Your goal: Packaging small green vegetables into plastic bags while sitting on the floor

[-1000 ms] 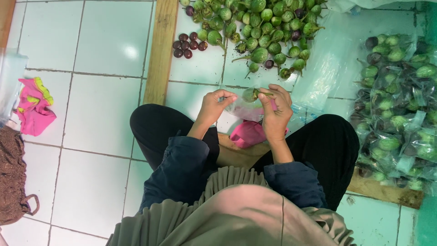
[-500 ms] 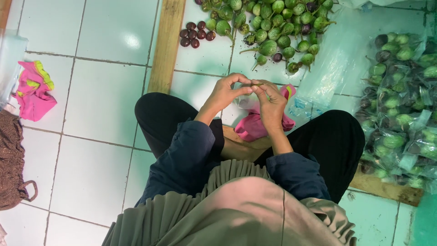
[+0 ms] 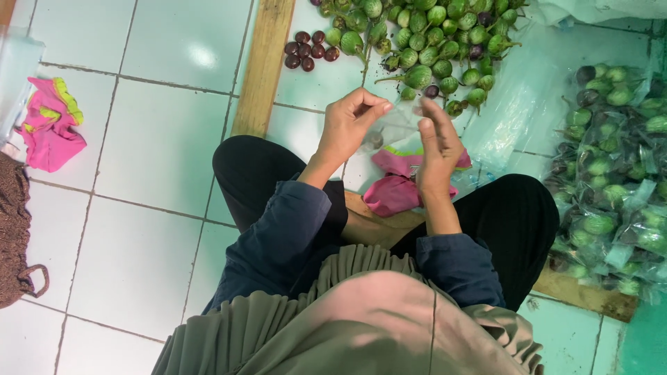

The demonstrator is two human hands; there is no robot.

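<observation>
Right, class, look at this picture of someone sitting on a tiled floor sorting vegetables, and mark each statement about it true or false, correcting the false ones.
1. Both hands, the left hand and the right hand, are raised together over a clear plastic bag. True.
2. The loose green eggplants lie in a basket. False: they lie in a heap on the tiled floor.
3. A small cluster of dark purple fruits sits beside the wooden plank. True.
4. The filled bags of eggplants are stacked on the person's left. False: they are on the person's right.
5. A pink cloth lies below the hands. True.
</observation>
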